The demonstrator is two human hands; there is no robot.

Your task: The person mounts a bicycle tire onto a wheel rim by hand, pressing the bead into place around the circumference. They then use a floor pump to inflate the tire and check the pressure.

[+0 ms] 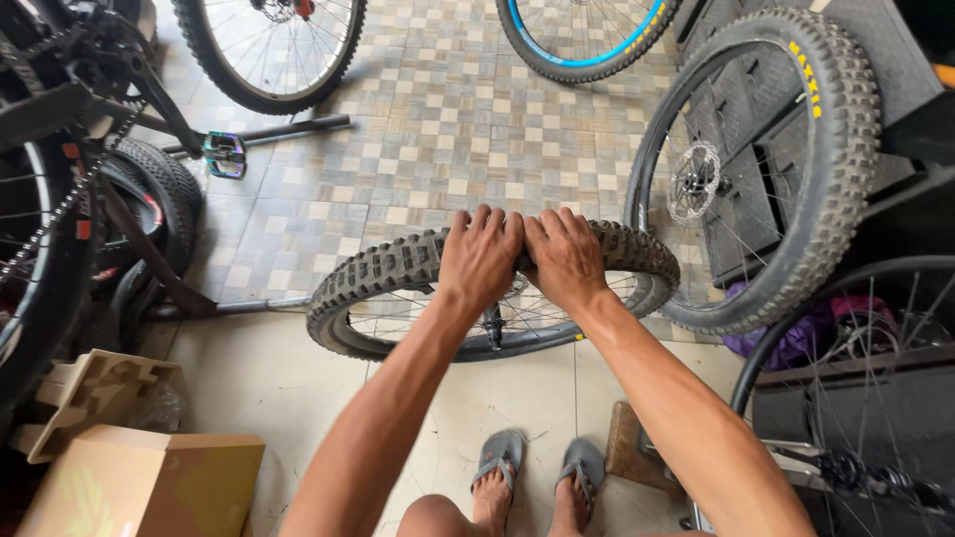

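A bicycle wheel with a knobby black tyre [383, 268] stands on the floor in front of me, seen from above. My left hand [479, 254] and my right hand [563, 255] press side by side on the top of the tyre, fingers curled over its far edge, thumbs nearly touching. Spokes and the hub [494, 323] show below my hands. My feet in grey flip-flops [542, 467] stand under the wheel.
A second knobby wheel with a brake disc [766, 169] leans at the right against a dark panel. More wheels [274, 50] stand at the back. A bike frame with a pedal [224, 152] is at left, cardboard boxes [139, 477] lower left, and a bare rim [846, 338] lower right.
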